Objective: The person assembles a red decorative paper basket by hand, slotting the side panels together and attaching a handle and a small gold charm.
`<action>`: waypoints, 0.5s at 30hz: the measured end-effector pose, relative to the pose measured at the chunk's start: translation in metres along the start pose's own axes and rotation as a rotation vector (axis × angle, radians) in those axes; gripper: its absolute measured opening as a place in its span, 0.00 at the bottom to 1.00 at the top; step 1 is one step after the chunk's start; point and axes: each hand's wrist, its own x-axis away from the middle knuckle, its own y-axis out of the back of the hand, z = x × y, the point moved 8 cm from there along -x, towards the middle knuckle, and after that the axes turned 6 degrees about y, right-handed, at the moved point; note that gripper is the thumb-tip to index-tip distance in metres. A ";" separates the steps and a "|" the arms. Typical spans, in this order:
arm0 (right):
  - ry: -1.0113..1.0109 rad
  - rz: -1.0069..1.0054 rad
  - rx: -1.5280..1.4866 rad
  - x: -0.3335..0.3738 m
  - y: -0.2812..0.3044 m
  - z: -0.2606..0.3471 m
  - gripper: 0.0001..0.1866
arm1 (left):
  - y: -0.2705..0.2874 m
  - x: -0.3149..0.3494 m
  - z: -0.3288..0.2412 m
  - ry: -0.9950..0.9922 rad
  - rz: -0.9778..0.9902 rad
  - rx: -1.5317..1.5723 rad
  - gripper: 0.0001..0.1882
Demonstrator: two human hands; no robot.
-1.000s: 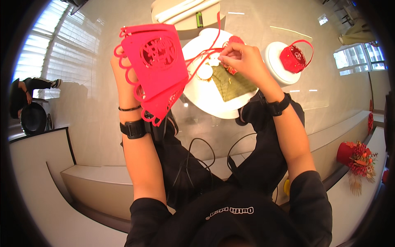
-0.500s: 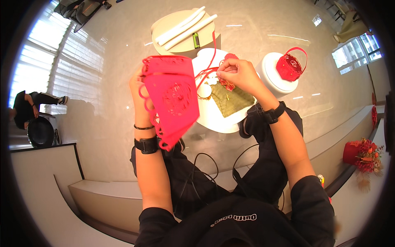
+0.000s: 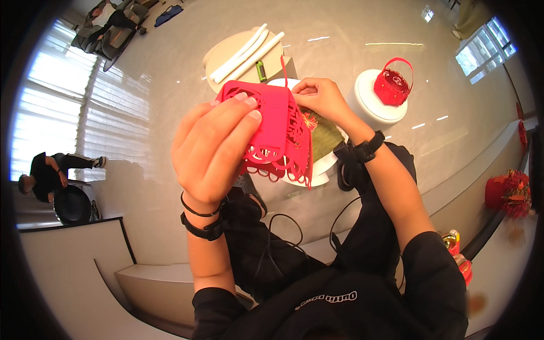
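My left hand (image 3: pixel 207 144) grips a red cut-out lantern (image 3: pixel 275 122) with lattice panels and a looped lower edge, its fingers spread over the near face. A narrow red strip (image 3: pixel 284 71) rises above the lantern's top. At the lantern's right side, my right hand (image 3: pixel 323 99) has its fingers pinched together; their tips meet the lantern's edge, and what they hold is hidden. Beneath the hands, a green cloth (image 3: pixel 328 136) lies on a white round table (image 3: pixel 317 180), with a red flower ornament (image 3: pixel 309 120) on it. The lantern covers much of this tabletop.
White rolls (image 3: pixel 249 54) and a small green-and-black object (image 3: pixel 260 71) lie on a beige round table (image 3: pixel 212 59) beyond. To the right, a red lantern basket (image 3: pixel 392 88) stands on a white stool (image 3: pixel 368 110). Black cables (image 3: pixel 283 241) hang near my legs. A person (image 3: pixel 45 175) sits far left.
My left hand has turned its back toward me, now covering the lantern's face. The lantern has rotated and shifted right, up against my right hand, which has moved slightly.
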 end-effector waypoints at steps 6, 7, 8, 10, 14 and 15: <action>-0.029 0.063 -0.070 -0.002 -0.003 -0.008 0.10 | -0.012 0.012 -0.007 0.017 0.080 -0.048 0.10; -0.036 0.080 -0.075 -0.003 -0.004 -0.007 0.10 | -0.015 0.014 -0.002 -0.009 0.062 -0.054 0.10; -0.042 0.075 -0.079 -0.002 -0.005 -0.007 0.10 | -0.017 0.018 0.000 -0.006 0.059 -0.063 0.10; -0.052 0.060 -0.084 -0.001 -0.005 -0.006 0.10 | -0.019 0.023 0.003 -0.005 0.050 -0.078 0.10; 0.008 -0.027 -0.014 -0.001 0.000 0.003 0.09 | -0.014 0.021 -0.004 -0.021 -0.005 -0.106 0.10; 0.015 -0.024 -0.014 -0.002 -0.001 0.001 0.09 | -0.012 0.019 -0.008 -0.021 -0.017 -0.106 0.10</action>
